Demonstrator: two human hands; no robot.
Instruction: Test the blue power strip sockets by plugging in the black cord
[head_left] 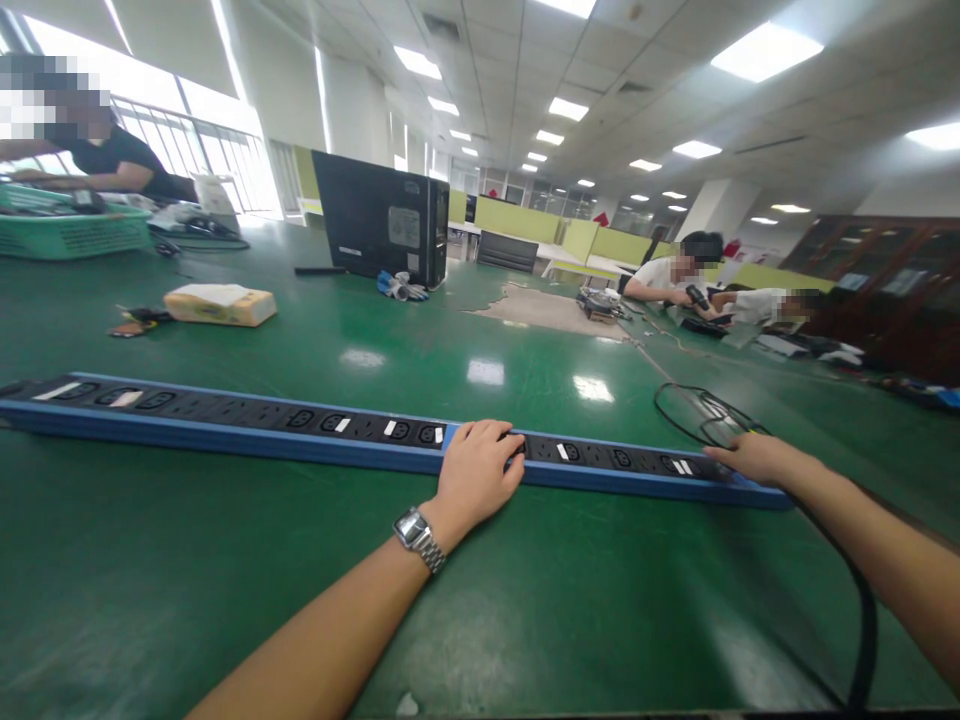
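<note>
A long blue power strip (pixel 247 433) with a black socket face and small white labels lies across the green table. My left hand (pixel 480 465), a metal-band watch at its wrist, is closed over the strip right of its middle. At the right end, my right hand (pixel 757 462) holds the strip, its thumb side on the socket face and the other fingers partly hidden. A black cable (pixel 862 610) runs below my right forearm toward the table's near edge. More cable (pixel 694 415) lies in loops just behind the right hand.
Behind the strip are a tissue pack (pixel 221 305), blue-grey gloves (pixel 403 287) and a black computer case (pixel 379 215). A green basket (pixel 71 235) stands at left beside one person. Two people sit at the far right, one holding a dark power tool (pixel 697 297).
</note>
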